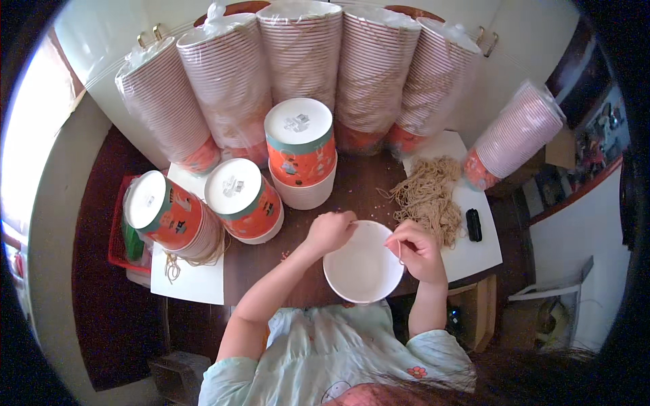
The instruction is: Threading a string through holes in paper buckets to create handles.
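Observation:
A white paper bucket (363, 265) stands in front of me at the table's near edge, its open mouth facing up. My left hand (330, 233) is closed at the far left of its rim; what the fingertips hold is hidden. At the right of the rim, my right hand (420, 252) pinches a thin pale cord (400, 254), which hangs in a short loop against the bucket's edge. Just beyond my right hand lies a tangled heap of tan cords (433, 196).
Upside-down orange buckets with white bases stand at left: one stack (177, 215) with cords round it, another (245, 203), and a taller one (300, 152). Tall plastic-wrapped stacks (298, 61) line the back. A black object (474, 224) lies right; a red basket (122, 254) sits left.

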The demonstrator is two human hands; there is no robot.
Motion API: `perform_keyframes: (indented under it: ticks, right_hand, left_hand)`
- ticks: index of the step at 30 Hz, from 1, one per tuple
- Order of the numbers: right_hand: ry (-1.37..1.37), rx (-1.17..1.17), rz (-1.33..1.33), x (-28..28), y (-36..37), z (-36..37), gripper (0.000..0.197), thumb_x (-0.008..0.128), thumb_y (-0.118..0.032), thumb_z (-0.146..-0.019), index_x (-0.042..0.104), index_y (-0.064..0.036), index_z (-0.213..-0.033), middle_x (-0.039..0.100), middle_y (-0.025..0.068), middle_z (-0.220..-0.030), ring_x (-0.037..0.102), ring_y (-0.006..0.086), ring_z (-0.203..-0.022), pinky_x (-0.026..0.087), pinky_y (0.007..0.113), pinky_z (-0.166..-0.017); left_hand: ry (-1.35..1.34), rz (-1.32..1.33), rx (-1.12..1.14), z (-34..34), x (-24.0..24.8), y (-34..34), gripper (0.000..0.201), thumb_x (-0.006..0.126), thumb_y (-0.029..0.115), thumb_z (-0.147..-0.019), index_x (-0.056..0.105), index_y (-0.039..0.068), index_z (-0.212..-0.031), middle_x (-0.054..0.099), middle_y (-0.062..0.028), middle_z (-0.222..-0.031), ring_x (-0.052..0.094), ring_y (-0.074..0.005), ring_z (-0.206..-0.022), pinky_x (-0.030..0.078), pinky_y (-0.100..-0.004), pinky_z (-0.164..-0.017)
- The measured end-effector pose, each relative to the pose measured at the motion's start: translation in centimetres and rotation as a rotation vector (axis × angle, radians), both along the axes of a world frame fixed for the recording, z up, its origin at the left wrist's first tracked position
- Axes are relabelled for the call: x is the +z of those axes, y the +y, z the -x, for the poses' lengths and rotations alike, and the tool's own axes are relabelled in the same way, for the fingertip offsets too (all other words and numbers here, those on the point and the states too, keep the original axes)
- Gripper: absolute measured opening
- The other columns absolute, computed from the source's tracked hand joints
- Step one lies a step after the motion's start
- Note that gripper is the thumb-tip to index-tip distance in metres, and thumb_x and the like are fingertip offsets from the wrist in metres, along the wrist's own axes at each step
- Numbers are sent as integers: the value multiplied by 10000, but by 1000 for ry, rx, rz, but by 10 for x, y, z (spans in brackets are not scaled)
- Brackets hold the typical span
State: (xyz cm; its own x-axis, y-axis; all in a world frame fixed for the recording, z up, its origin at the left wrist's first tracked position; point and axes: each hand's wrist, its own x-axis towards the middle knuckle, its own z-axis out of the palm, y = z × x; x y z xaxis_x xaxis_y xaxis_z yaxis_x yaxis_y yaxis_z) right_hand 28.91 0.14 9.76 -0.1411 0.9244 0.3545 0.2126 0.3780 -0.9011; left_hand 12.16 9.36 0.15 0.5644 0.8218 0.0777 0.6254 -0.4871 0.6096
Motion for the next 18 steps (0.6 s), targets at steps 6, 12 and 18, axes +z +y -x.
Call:
perform_keyframes:
  ticks: [6,12,18]
  right_hand:
    - [-332,-239,-78,-7,11,18,66,608,-42,-753,635,-12,-805,572,51,-653,519,86,-554,393,221,-481]
    - [-320,-71,103,-64,11,58,127,569,-104,-802,596,17,-829,609,83,-728,571,127,-636,451,255,-557]
    - [559,14,600,-128,-9,94,186,465,-178,-882,569,-25,-867,565,-3,-715,523,109,-641,424,231,-584]
  left_hand:
    - [-299,83,293,40,-14,-27,179,599,157,-758,531,10,-832,589,-169,-664,604,-278,-580,471,-352,-531]
    - [-539,117,537,51,-44,-78,185,599,115,-786,452,15,-836,529,-73,-598,508,-138,-489,406,-279,-452]
    - [-591,287,614,53,-83,-111,227,599,117,-787,435,7,-899,543,-85,-733,509,-102,-612,413,-249,-517]
